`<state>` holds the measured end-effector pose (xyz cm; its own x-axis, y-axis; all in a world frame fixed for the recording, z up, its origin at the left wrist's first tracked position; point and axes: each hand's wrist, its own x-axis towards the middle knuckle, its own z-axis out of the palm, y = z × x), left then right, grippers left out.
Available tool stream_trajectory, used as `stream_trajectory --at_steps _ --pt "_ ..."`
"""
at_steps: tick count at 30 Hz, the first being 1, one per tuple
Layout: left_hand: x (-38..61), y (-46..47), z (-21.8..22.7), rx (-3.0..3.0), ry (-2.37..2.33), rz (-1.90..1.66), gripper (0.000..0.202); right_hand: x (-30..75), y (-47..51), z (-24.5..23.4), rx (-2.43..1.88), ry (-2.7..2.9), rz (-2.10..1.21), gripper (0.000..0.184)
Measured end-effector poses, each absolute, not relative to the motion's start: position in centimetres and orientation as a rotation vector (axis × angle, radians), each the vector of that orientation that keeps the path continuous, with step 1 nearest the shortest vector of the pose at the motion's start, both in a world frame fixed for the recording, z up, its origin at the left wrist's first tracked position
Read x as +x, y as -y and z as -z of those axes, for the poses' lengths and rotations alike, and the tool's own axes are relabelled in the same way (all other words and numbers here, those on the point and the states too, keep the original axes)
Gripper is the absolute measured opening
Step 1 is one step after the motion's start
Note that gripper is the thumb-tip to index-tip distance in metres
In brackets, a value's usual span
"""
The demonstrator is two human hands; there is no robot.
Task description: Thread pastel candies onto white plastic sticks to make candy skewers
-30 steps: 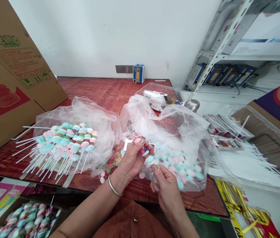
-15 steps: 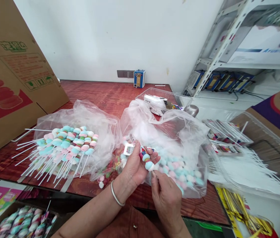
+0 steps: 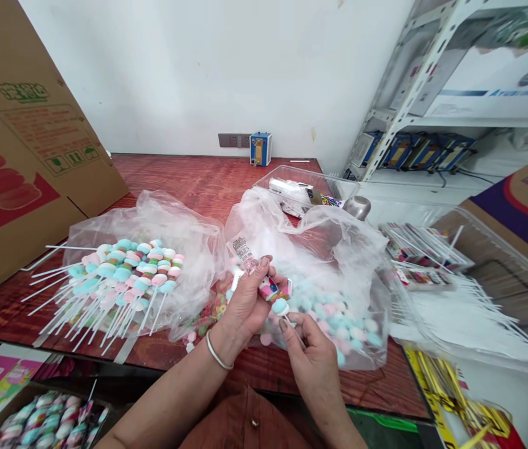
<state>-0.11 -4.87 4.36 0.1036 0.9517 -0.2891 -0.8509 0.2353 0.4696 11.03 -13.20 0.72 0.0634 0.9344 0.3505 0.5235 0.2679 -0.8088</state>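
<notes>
My left hand is closed around a printed clear wrapper, whose flat end sticks out past the thumb. Partly inside that wrapper is a marshmallow skewer, with a blue and white marshmallow showing at its lower end. My right hand pinches the skewer's white stick just below the candy. Behind both hands lies a clear bag of loose pastel marshmallows. Colourful ring-shaped candies lie beside the left forearm. To the left, a pile of finished-looking marshmallow skewers rests on a clear plastic bag.
A clear tub of white sticks and wrappers stands at the right. Wrapped skewers fill a box at lower left. A large carton borders the red table's left side. A plastic tray sits behind the bags.
The skewer has gone further into the wrapper, and fewer marshmallows show below it. More of the wrapper's flat end now sticks out above my left hand. My right hand's fingers have shifted on the stick.
</notes>
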Motion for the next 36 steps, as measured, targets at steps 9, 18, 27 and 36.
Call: stream_trajectory --at_steps 9,18,27,36 --pt "0.2 5.0 -5.0 0.132 -0.498 -1.262 0.029 11.6 13.9 0.0 -1.346 1.411 -0.846 0.033" --pt "1.2 6.2 -4.1 0.173 -0.426 -1.123 0.036 10.6 13.6 -0.9 -1.075 0.849 -1.548 0.036" --pt "1.2 5.6 -4.5 0.088 -0.569 -1.264 0.034 10.9 13.5 1.4 -1.431 1.755 0.11 0.03" --pt "0.9 5.4 -4.0 0.098 -0.485 -1.209 0.039 11.2 14.0 -0.2 -0.999 0.756 -1.689 0.031"
